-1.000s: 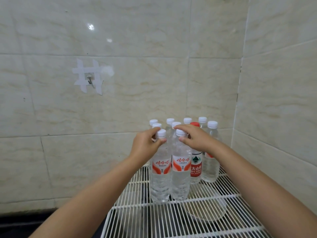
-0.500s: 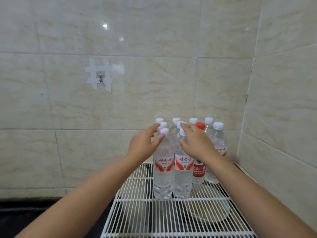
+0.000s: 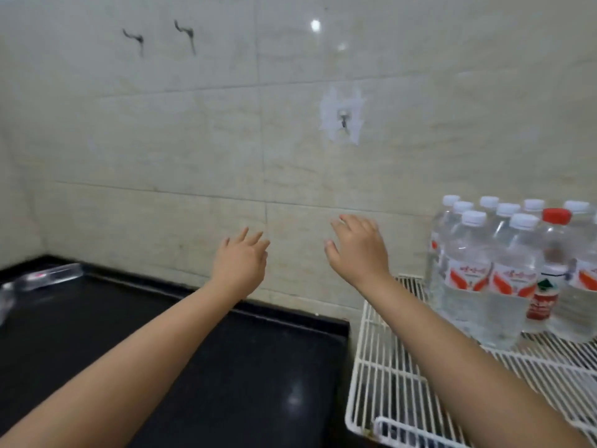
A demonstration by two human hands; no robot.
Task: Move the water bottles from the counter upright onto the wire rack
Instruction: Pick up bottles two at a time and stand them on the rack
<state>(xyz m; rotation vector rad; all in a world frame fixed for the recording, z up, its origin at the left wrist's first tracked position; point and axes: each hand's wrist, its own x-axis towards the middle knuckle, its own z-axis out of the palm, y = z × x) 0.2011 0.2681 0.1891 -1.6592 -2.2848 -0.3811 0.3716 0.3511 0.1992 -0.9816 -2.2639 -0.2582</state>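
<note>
Both your hands had left the racked bottles (image 3: 504,273) and hung loose-fingered, empty, your left hand (image 3: 240,261) nearer the bottle (image 3: 51,276) lying lengthwise far left on the counter (image 3: 181,360).

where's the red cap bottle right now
In the head view it stands upright at far right, the red-capped bottle on the wire rack, among the white-capped bottles.

White wire rack (image 3: 381,376) bearing upright water bottles (image 3: 494,279), black counter (image 3: 193,367) with lying bottle (image 3: 51,277)
</note>
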